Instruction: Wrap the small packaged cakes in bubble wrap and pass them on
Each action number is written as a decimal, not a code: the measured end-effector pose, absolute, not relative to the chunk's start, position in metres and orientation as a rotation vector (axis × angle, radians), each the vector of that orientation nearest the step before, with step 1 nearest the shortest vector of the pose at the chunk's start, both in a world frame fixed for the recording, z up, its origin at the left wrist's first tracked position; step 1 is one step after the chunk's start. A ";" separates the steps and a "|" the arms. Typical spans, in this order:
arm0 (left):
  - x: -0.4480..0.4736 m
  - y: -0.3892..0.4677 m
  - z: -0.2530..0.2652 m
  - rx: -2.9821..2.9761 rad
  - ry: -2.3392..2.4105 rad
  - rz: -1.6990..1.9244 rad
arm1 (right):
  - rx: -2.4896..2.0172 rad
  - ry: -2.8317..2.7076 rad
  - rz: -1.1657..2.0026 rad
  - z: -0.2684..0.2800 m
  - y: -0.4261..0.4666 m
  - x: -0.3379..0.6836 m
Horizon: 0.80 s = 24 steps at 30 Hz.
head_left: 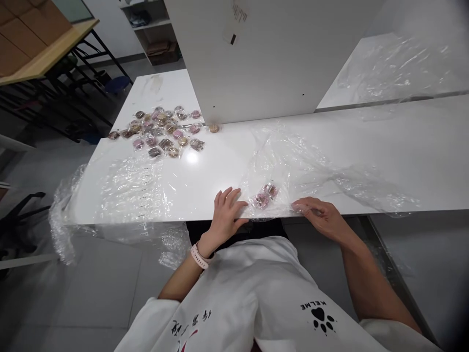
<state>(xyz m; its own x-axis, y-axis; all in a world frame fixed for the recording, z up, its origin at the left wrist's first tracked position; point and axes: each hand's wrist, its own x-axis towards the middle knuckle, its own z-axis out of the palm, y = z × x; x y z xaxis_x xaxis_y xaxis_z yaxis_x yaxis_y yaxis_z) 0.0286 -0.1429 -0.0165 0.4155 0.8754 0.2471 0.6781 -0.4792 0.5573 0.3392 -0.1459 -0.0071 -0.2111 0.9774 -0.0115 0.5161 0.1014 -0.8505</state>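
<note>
Two small pink, round, individually wrapped pieces (261, 200) lie close together near the table's front edge, in or under a sheet of clear plastic film (311, 166). Just left of them is my left hand (227, 213), fingers spread, with thumb and index finger apart at the film's edge. On the other side, my right hand (322, 215) pinches the film's near edge between thumb and fingers. I cannot tell whether the film is a bag or a flat sheet.
Several wrapped round pieces (161, 129) in pink, brown and tan lie scattered at the table's left. Bubble wrap (124, 190) hangs over the front left edge. A white upright panel (264, 58) stands behind; more clear plastic (403, 68) lies at the back right.
</note>
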 end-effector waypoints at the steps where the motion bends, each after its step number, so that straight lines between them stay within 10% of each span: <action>1: 0.033 -0.138 -0.017 2.317 1.306 0.725 | -1.490 -1.786 1.030 -0.003 -0.143 0.340; 24: 0.029 -0.095 0.007 1.996 1.290 0.741 | -1.423 -2.170 0.950 0.032 -0.041 0.294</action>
